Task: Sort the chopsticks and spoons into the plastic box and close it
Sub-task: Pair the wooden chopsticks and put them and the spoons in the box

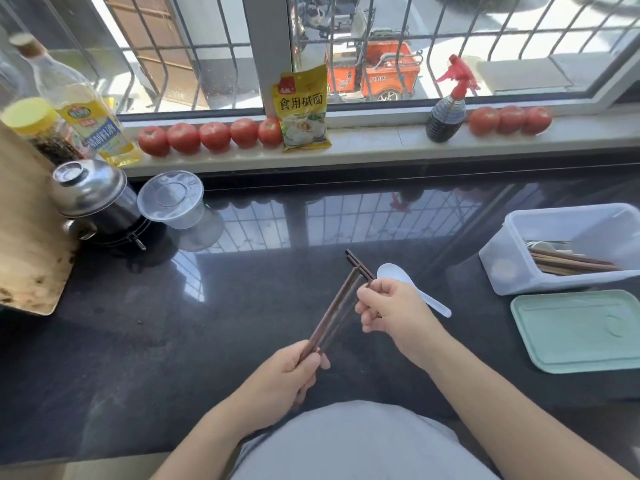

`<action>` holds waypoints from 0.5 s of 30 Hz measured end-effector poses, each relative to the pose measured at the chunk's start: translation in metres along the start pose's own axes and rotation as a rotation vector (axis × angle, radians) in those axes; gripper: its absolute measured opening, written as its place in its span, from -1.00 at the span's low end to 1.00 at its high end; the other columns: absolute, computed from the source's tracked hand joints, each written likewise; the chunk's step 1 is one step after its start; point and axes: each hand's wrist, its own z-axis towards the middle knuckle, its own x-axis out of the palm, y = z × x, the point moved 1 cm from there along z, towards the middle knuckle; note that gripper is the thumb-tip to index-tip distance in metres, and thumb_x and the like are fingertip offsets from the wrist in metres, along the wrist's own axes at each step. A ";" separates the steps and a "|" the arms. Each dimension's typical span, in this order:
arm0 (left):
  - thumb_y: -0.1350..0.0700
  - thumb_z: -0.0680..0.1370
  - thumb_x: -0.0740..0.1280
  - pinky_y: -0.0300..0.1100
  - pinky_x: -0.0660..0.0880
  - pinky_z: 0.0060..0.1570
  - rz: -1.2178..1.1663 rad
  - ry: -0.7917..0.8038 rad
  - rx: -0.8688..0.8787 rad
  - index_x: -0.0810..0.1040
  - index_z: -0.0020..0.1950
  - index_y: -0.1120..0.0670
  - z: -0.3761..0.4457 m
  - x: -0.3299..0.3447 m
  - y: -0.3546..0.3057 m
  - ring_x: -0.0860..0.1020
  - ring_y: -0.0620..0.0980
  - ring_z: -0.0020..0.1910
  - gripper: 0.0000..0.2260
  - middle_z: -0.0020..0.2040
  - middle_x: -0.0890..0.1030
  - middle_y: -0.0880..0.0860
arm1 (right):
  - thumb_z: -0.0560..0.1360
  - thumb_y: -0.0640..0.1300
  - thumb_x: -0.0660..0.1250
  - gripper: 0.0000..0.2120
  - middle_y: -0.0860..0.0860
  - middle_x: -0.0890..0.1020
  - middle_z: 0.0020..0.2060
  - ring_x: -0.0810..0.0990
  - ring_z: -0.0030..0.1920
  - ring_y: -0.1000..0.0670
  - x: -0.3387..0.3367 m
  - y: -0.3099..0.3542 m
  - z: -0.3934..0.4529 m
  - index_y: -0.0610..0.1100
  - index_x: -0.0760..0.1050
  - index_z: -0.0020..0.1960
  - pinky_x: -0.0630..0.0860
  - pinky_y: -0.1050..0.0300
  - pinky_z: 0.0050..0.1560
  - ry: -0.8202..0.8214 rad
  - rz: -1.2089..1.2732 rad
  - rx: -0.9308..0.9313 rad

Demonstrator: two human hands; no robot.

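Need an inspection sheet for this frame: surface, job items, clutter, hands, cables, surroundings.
Surface: dark glossy countertop, reflecting the window bars.
Job's things: plastic box open, chopsticks inside; green lid beside it; white spoon on the counter.
Clutter: steel pot, clear container, cutting board.
Hands: left hand and right hand each grip dark chopsticks.
Cables: nothing seen.
Surroundings: windowsill with tomatoes, oil bottle, spray bottle.

Bright daylight through barred window (346,46); grid glare reflected on glossy black stone counter (346,220); wide-angle bending at edges; tall oil bottle (72,98) slightly blurred.
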 end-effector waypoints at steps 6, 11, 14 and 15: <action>0.21 0.71 0.15 -0.21 0.11 -0.48 -0.258 -0.243 -0.089 0.52 0.16 0.21 -0.003 -0.013 0.015 0.21 -0.07 -0.44 -0.83 -0.33 0.28 0.01 | 0.19 -0.31 0.58 -0.67 -0.07 0.52 -0.30 0.52 -0.38 -0.12 -0.033 -0.099 0.040 -0.14 0.45 -0.22 0.23 0.10 -0.46 -0.284 -0.997 -0.016; 0.21 0.71 0.17 -0.21 0.21 -0.52 -0.361 -0.325 -0.111 0.50 0.10 0.29 -0.003 -0.017 0.018 0.34 -0.03 -0.48 -0.83 -0.31 0.39 0.07 | -0.11 -0.53 0.44 -0.51 -0.09 0.38 -0.47 0.42 -0.46 -0.12 -0.047 -0.127 0.049 -0.14 0.34 -0.36 0.37 0.07 -0.48 -0.282 -1.343 -0.168; 0.19 0.71 0.17 -0.21 0.21 -0.52 -0.374 -0.318 -0.122 0.49 0.09 0.26 -0.001 -0.011 0.015 0.35 -0.01 -0.51 -0.83 -0.32 0.40 0.06 | -0.14 -0.50 0.49 -0.44 -0.08 0.37 -0.50 0.41 -0.50 -0.09 -0.048 -0.123 0.052 -0.11 0.27 -0.36 0.36 0.11 -0.54 -0.241 -1.382 -0.186; 0.18 0.71 0.17 -0.20 0.22 -0.52 -0.358 -0.315 -0.118 0.49 0.09 0.25 0.000 -0.009 0.013 0.35 0.00 -0.51 -0.84 -0.33 0.40 0.05 | -0.15 -0.47 0.53 -0.42 -0.06 0.37 -0.52 0.40 -0.52 -0.08 -0.048 -0.121 0.053 -0.09 0.25 -0.37 0.27 0.16 -0.55 -0.241 -1.389 -0.221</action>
